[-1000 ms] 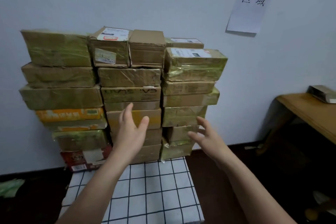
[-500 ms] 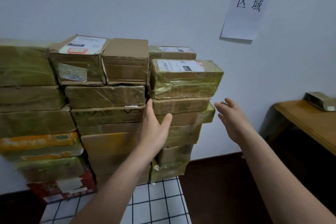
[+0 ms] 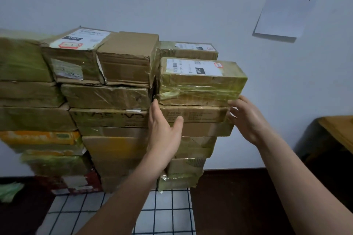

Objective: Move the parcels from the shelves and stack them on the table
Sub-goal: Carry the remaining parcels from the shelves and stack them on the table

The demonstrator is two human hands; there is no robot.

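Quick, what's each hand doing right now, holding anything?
Left hand: open, fingers straight, at the left end of a brown parcel, holding nothing.
Right hand: open, by that parcel's right end, holding nothing.

We cannot tell whether the fingertips of the right hand [image 3: 246, 118] touch the lower right corner of the taped parcel [image 3: 200, 86] or sit just beside it. The left hand [image 3: 164, 129] reaches the dark gap to the left of that parcel; how far its fingertips go in is hidden. The left forearm [image 3: 133, 187] covers parts of the lower parcels. The rear parcel [image 3: 187, 50] shows only a strip behind the taped one. The left stack [image 3: 21, 63] is cut by the left edge, the wall sign [image 3: 286, 5] by the top edge, and the wooden tabletop [image 3: 338, 129] by the right edge. The small print on the label [image 3: 193, 66] is unreadable. A green thing [image 3: 9, 191] at the lower left is blurred.
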